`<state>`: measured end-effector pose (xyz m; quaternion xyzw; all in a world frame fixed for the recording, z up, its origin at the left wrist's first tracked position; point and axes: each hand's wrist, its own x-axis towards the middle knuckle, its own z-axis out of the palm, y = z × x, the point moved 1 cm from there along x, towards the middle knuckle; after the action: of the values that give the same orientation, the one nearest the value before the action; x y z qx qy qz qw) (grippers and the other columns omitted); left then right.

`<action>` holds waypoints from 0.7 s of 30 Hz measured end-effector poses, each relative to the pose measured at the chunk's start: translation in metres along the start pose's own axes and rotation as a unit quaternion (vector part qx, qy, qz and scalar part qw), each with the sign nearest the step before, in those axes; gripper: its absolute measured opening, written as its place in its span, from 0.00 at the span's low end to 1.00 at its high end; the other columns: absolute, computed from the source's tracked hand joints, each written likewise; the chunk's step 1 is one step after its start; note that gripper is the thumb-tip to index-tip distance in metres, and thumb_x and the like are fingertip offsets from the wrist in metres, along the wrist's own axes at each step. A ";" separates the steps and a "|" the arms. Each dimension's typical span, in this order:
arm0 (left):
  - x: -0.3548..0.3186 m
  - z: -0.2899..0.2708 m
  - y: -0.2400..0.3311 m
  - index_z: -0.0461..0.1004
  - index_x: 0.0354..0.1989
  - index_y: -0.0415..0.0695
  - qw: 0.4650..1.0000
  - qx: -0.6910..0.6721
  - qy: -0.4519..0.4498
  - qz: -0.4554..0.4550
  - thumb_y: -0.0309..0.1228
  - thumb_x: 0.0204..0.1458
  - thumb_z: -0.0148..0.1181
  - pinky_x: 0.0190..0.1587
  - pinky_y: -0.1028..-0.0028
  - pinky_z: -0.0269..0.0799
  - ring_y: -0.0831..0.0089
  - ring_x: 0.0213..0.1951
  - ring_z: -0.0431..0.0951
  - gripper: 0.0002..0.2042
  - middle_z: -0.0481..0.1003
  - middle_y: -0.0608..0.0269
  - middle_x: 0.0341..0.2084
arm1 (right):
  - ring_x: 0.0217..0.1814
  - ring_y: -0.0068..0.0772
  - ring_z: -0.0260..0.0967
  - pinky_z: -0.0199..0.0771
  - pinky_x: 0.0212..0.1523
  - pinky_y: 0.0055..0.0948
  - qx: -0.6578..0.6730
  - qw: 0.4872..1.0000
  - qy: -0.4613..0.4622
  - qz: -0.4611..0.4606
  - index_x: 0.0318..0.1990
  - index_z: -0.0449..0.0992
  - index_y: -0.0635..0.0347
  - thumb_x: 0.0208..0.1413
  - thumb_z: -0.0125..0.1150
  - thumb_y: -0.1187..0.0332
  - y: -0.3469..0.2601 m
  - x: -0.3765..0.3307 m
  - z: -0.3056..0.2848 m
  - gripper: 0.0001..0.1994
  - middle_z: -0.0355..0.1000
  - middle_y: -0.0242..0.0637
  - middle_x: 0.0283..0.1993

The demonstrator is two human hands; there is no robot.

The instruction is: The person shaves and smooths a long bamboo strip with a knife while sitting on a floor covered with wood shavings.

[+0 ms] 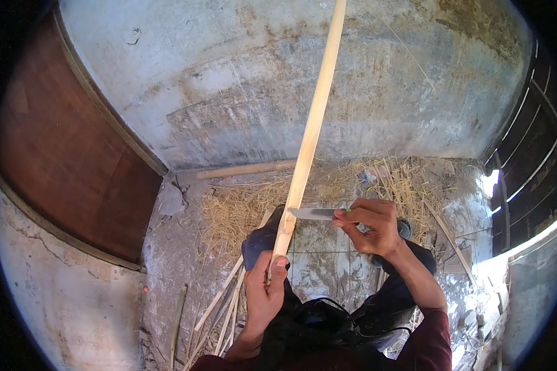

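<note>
A long bamboo strip [308, 133] is gripped at its lower end by the left hand [264, 290]. A knife [315, 214] is clasped in the right hand [371, 226], its blade laid against the strip.

floor [328, 260]: grey concrete | straw [241, 213] strewn (thickest by wall) | bamboo strips [223, 309] lower left | wooden stick [244, 169] along wall

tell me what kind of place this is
Probably a rough outdoor yard or shed corner used for bamboo work: a weathered plaster wall, straw shavings on the ground, and split strips lying beside the person.
</note>
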<state>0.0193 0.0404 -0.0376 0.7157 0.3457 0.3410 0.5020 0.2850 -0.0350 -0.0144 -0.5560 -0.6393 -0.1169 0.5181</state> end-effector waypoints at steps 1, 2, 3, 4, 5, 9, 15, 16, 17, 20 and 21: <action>0.000 0.000 -0.001 0.76 0.41 0.38 1.000 0.001 0.000 0.002 0.33 0.74 0.55 0.25 0.76 0.57 0.85 0.23 0.63 0.11 0.66 0.71 0.19 | 0.18 0.31 0.70 0.65 0.19 0.32 -0.002 1.000 0.001 -0.005 0.30 0.85 0.52 0.50 0.82 0.70 -0.001 0.002 0.000 0.07 0.75 0.31 0.21; 0.000 -0.001 -0.003 0.76 0.41 0.38 1.000 0.003 0.000 0.004 0.33 0.74 0.55 0.25 0.76 0.57 0.85 0.23 0.63 0.11 0.66 0.71 0.19 | 0.17 0.31 0.69 0.64 0.19 0.32 -0.005 1.000 0.002 -0.010 0.30 0.85 0.52 0.50 0.82 0.70 -0.002 0.002 0.000 0.07 0.74 0.31 0.21; 0.000 -0.002 -0.004 0.76 0.41 0.38 1.000 0.004 0.000 0.006 0.33 0.74 0.55 0.25 0.76 0.57 0.85 0.23 0.63 0.11 0.66 0.71 0.19 | 0.17 0.31 0.69 0.64 0.19 0.32 -0.008 1.000 0.002 -0.009 0.30 0.85 0.51 0.50 0.82 0.70 -0.002 0.002 0.000 0.07 0.75 0.30 0.21; 0.000 -0.001 -0.003 0.75 0.40 0.38 1.000 0.006 -0.001 0.004 0.33 0.74 0.55 0.25 0.76 0.57 0.85 0.23 0.63 0.12 0.66 0.71 0.19 | 0.17 0.31 0.69 0.65 0.19 0.32 -0.012 1.000 0.003 -0.009 0.30 0.85 0.51 0.50 0.82 0.71 -0.001 0.001 0.000 0.07 0.75 0.30 0.21; 0.000 -0.001 -0.001 0.75 0.40 0.38 1.000 0.009 -0.002 0.002 0.33 0.74 0.55 0.25 0.76 0.57 0.85 0.23 0.63 0.12 0.66 0.71 0.19 | 0.17 0.31 0.69 0.65 0.19 0.32 -0.015 1.000 0.003 -0.008 0.30 0.85 0.51 0.50 0.82 0.71 0.000 0.001 0.000 0.07 0.75 0.30 0.22; 0.001 -0.001 -0.004 0.74 0.39 0.42 1.000 -0.011 0.004 0.013 0.40 0.75 0.55 0.22 0.81 0.50 0.90 0.20 0.58 0.15 0.65 0.78 0.20 | 0.18 0.31 0.70 0.65 0.19 0.32 -0.018 1.000 0.011 -0.006 0.30 0.86 0.50 0.50 0.82 0.71 -0.003 0.001 0.002 0.07 0.75 0.30 0.22; 0.001 -0.003 -0.005 0.74 0.40 0.42 1.000 -0.006 0.000 0.004 0.39 0.75 0.55 0.22 0.81 0.49 0.91 0.20 0.58 0.14 0.65 0.78 0.20 | 0.18 0.31 0.70 0.66 0.20 0.32 -0.031 0.999 0.012 -0.017 0.33 0.88 0.48 0.49 0.82 0.71 -0.002 0.000 0.003 0.06 0.75 0.30 0.22; 0.001 -0.003 -0.005 0.74 0.40 0.42 1.000 -0.005 -0.001 0.005 0.39 0.75 0.55 0.22 0.81 0.49 0.91 0.20 0.58 0.14 0.65 0.78 0.20 | 0.18 0.31 0.70 0.66 0.20 0.32 -0.030 0.999 0.012 -0.017 0.34 0.88 0.48 0.49 0.82 0.70 -0.001 -0.001 0.003 0.07 0.75 0.30 0.22; 0.001 -0.003 -0.003 0.74 0.40 0.42 1.000 -0.003 -0.002 0.007 0.39 0.75 0.55 0.22 0.81 0.49 0.91 0.20 0.58 0.14 0.65 0.78 0.20 | 0.18 0.31 0.70 0.66 0.20 0.32 -0.029 0.999 0.012 -0.018 0.34 0.88 0.48 0.49 0.82 0.70 -0.001 -0.001 0.003 0.07 0.75 0.30 0.23; 0.001 -0.003 -0.003 0.74 0.40 0.42 1.000 -0.006 -0.001 0.009 0.40 0.75 0.55 0.21 0.81 0.50 0.91 0.20 0.58 0.14 0.65 0.77 0.20 | 0.18 0.31 0.70 0.65 0.20 0.32 -0.033 0.999 0.018 -0.021 0.33 0.88 0.49 0.49 0.81 0.71 0.002 0.000 0.005 0.06 0.75 0.30 0.23; 0.001 -0.003 -0.003 0.74 0.40 0.42 1.000 -0.008 -0.001 0.010 0.40 0.75 0.54 0.21 0.81 0.50 0.91 0.20 0.58 0.15 0.65 0.77 0.20 | 0.18 0.31 0.70 0.65 0.19 0.32 -0.033 0.999 0.020 -0.019 0.33 0.88 0.49 0.50 0.81 0.71 0.002 0.001 0.005 0.06 0.75 0.30 0.23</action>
<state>0.0170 0.0435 -0.0400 0.7152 0.3354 0.3484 0.5046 0.2845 -0.0303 -0.0163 -0.5580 -0.6351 -0.1584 0.5101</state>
